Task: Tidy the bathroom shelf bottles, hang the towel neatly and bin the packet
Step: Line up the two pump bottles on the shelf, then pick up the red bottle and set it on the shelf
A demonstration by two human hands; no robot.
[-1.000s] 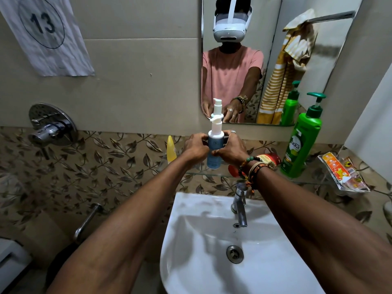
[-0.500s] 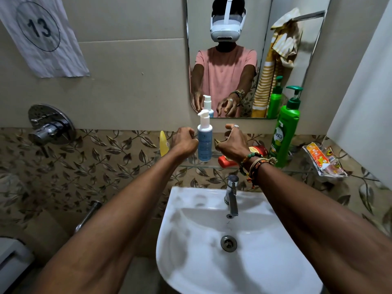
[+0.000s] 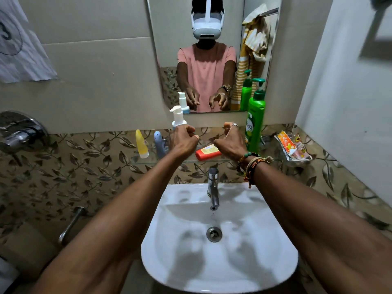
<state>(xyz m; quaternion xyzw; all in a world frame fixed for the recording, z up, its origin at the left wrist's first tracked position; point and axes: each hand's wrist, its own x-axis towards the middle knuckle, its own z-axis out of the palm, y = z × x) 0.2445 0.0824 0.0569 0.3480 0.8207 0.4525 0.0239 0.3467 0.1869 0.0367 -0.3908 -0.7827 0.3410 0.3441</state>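
Observation:
A white pump bottle stands upright on the glass shelf, just behind my left hand. My right hand hovers over a red bottle lying on its side. Both hands are empty with loosely curled fingers. To the left, a yellow tube and a blue-grey tube lean against the wall. At the shelf's right end stands a tall green pump bottle. An orange packet lies on a small corner holder. The mirror shows a striped towel bunched on a rail.
A white basin with a chrome tap sits below the shelf. There is a chrome shower valve on the left wall under a numbered paper. A white wall closes the right side.
Both hands let go of the white pump bottle, which now stands on the shelf. The hands have moved apart, and the view has shifted left and down.

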